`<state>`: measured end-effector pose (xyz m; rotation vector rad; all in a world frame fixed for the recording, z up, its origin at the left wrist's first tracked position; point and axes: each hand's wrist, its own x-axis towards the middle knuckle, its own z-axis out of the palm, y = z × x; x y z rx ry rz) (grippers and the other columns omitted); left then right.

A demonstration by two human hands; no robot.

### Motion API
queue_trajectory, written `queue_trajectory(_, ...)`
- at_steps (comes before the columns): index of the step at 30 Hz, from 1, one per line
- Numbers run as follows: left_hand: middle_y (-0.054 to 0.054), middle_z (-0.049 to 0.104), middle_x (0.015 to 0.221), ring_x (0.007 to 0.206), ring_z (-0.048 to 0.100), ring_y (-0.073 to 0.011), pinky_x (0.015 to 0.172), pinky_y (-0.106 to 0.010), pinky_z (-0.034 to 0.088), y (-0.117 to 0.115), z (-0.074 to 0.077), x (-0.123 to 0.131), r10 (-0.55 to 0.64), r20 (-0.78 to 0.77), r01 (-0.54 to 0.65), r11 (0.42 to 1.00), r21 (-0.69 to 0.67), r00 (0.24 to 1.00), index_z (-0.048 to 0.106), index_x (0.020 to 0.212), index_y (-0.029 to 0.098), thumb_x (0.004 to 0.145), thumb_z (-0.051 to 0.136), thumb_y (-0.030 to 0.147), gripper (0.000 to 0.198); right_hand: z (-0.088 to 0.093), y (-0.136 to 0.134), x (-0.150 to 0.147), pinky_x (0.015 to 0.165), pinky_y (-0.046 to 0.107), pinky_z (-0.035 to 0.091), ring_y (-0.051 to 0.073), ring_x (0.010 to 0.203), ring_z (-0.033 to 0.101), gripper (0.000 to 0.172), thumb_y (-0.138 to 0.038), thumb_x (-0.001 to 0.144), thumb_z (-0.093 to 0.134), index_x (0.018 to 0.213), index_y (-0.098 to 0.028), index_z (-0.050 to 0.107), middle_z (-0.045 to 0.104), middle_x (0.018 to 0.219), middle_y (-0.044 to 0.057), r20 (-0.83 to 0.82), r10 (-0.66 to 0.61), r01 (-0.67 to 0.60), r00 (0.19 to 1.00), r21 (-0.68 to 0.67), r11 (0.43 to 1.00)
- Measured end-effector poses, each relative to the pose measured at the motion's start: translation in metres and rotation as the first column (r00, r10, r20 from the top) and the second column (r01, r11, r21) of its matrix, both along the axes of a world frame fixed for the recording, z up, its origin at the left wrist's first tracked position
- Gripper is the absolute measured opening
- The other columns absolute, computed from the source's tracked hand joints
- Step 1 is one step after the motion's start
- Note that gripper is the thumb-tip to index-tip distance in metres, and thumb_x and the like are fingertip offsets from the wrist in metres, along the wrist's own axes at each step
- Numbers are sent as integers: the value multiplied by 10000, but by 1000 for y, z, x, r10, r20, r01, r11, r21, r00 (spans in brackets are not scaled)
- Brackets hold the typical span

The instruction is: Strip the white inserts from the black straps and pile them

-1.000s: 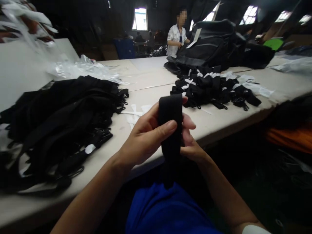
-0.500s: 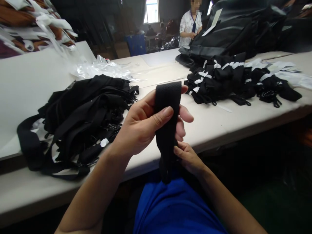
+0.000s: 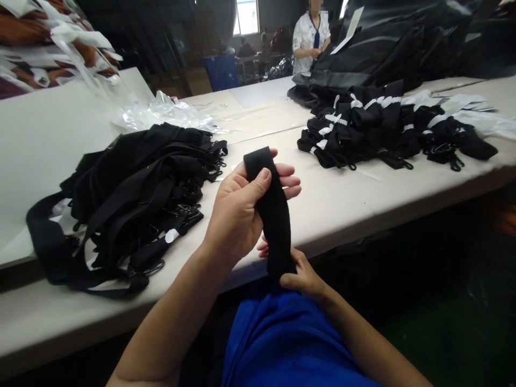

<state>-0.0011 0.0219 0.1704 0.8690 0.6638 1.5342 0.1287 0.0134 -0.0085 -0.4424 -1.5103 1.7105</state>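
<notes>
Desk [image 3: 363, 199], pale and long, fills a dim workroom where a person in white [image 3: 308, 35] stands far back by a window. Black bags [image 3: 379, 48] rise at the top, partly cut off. Loose black straps [image 3: 133, 188] heap on the left; bundled, white-taped straps [image 3: 387, 129] lie right, their clips hard to make out. Left hand [image 3: 237, 215] pinches the black strap [image 3: 272, 209] near its top; right hand [image 3: 302, 274] grips its lower end, mostly hidden.
</notes>
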Motion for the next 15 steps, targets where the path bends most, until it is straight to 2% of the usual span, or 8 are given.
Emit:
queue_trajectory(2, -63, 706, 838, 737, 712, -135, 778, -258, 604, 3, 0, -2, 70, 52, -65, 993, -101, 996, 599, 1060, 75, 937, 483, 26, 176, -7, -1, 6, 940, 412, 462, 275, 1050, 598, 660, -584, 723, 755, 1227, -178, 626, 645, 1134, 112, 69, 109, -108, 992, -24, 994)
queue_trajectory(5, -63, 698, 843, 763, 710, -130, 859, -283, 583, 6, -5, -3, 145, 101, -126, 976, -177, 984, 604, 1030, 71, 940, 447, 10, 192, -17, -7, 4, 770, 356, 523, 222, 859, 655, 666, -636, 753, 707, 1212, -163, 606, 673, 1048, 117, -27, 150, -153, 988, -228, 962)
queue_trajectory(7, -44, 695, 866, 775, 699, -123, 891, -297, 567, 4, -13, -3, 121, 102, -107, 985, -133, 987, 623, 1055, 108, 930, 470, 15, 218, -20, -10, -2, 656, 317, 525, 188, 718, 656, 707, -698, 741, 677, 1205, -170, 596, 685, 956, 102, -133, 97, -138, 986, -353, 925)
queue_trajectory(9, -26, 695, 886, 807, 687, -122, 913, -295, 547, 1, -24, -1, 54, 68, -52, 998, -38, 996, 653, 1057, 152, 900, 532, 21, 237, -16, -9, -8, 619, 302, 521, 180, 664, 653, 740, -741, 730, 648, 1200, -171, 602, 685, 871, 86, -212, 66, -150, 975, -411, 899)
queue_trajectory(12, -22, 700, 884, 879, 678, -142, 941, -281, 514, -5, -36, 2, 18, -47, -14, 996, 87, 999, 700, 984, 175, 853, 618, 40, 205, -1, -2, -11, 644, 312, 533, 199, 694, 672, 743, -717, 716, 684, 1217, -173, 611, 690, 842, 79, -296, 78, -195, 952, -393, 899)
queue_trajectory(15, -16, 701, 888, 882, 675, -150, 955, -293, 505, -7, -36, 3, 60, -89, -47, 989, 141, 994, 712, 993, 194, 836, 649, 52, 221, 11, 1, -9, 664, 317, 543, 193, 692, 680, 684, -501, 657, 850, 1210, -172, 620, 701, 837, 59, -286, 190, -283, 939, -329, 901)
